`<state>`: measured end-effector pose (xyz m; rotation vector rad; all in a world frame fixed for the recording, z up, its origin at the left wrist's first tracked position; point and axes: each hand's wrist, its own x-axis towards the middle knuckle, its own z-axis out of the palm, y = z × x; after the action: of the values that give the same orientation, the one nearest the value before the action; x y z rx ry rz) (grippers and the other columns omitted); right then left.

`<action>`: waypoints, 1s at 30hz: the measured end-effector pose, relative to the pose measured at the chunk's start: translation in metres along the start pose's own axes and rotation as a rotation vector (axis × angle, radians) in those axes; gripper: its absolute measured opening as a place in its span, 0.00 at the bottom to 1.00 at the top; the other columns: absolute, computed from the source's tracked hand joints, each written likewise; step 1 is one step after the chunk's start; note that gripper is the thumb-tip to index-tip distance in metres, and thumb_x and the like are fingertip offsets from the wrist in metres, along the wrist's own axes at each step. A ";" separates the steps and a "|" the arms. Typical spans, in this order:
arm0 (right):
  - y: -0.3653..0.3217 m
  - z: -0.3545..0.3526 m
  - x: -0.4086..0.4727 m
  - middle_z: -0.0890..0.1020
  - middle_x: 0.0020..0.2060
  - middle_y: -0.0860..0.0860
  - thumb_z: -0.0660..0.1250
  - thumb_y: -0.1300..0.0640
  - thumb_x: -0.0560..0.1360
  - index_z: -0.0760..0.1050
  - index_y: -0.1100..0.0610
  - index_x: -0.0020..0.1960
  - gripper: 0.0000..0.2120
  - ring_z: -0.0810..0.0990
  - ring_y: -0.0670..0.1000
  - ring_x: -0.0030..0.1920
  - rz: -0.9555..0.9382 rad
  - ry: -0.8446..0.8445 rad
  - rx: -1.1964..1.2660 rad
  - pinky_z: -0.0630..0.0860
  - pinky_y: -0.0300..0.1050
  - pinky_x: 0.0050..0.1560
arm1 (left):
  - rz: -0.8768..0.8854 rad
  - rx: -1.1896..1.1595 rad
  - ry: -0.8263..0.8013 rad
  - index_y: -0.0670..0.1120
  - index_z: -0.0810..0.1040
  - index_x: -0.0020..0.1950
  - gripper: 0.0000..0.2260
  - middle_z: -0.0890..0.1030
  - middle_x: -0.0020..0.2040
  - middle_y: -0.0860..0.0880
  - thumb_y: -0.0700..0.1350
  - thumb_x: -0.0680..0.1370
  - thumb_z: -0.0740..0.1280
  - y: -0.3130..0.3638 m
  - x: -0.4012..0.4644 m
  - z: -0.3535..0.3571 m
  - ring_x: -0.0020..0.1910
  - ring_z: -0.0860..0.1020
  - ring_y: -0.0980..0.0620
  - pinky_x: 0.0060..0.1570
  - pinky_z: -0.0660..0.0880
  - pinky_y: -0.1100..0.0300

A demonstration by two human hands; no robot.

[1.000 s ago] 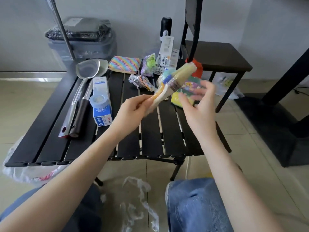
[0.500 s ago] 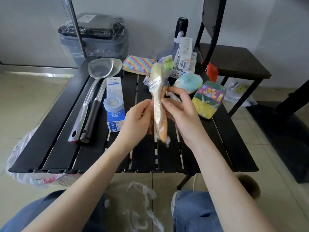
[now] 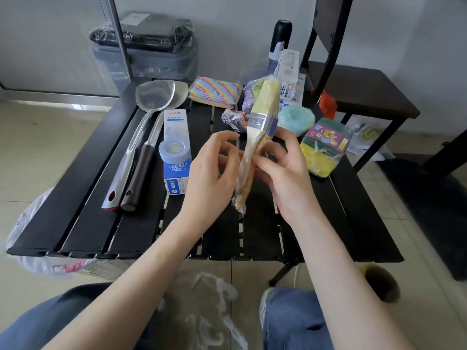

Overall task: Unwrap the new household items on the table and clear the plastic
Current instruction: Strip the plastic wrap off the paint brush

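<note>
From the head view, the only 1 here, a wrapped brush is held upright above the middle of the black slatted desk, bristles up and away, handle end pointing down toward the person. The left hand has its grip half open, fingertips pinching at the film along the handle's left side; the right hand is closed loosely round the handle's right side and carries the brush. It should handle as a light, stiff thing: a wooden-looking handle, a metal ferrule, soft pale-yellow bristles. The clear wrap is thin, crinkly and probably slippery, so the firm handle is the place to hold while the loose twisted tail of film at the bottom end gives the best purchase for pulling; whether that end is sealed or already torn is hard to tell. On the desk lie 2 smooth steel spatulas, a tape box, a striped cloth and a film-packed sponge pack. Crumpled plastic scraps lie on the floor.
</note>
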<state>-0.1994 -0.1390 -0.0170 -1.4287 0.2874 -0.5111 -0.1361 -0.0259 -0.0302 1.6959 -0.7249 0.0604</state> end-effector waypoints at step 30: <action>-0.006 -0.003 0.001 0.80 0.52 0.53 0.72 0.65 0.72 0.63 0.53 0.70 0.32 0.83 0.44 0.48 -0.031 0.210 -0.028 0.78 0.33 0.44 | -0.173 -0.078 -0.200 0.44 0.78 0.49 0.09 0.82 0.45 0.48 0.47 0.74 0.72 0.000 -0.005 -0.010 0.39 0.83 0.51 0.37 0.82 0.52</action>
<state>-0.2010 -0.1428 -0.0110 -1.4106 0.4417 -0.6864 -0.1367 -0.0145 -0.0294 1.6981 -0.7151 -0.2587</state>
